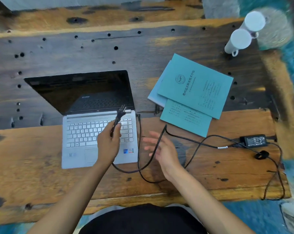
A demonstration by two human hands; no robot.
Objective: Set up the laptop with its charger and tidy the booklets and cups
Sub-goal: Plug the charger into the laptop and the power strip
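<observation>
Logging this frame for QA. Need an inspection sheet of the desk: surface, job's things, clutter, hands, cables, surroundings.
Surface: worn wooden table with dark holes and stains.
Job's things: laptop open, screen dark; teal booklets in a loose overlapping pile to its right; two white cups at the far right corner; power brick near the right edge.
Clutter: nothing seen.
Hands: left hand grips the wall plug above the keyboard; right hand open and blurred, by the cable.
Cables: black cable loops loosely across the table from plug to brick; a thinner lead runs along the laptop's right side, its connection not clear.
Surroundings: blue floor beyond the table edges.
</observation>
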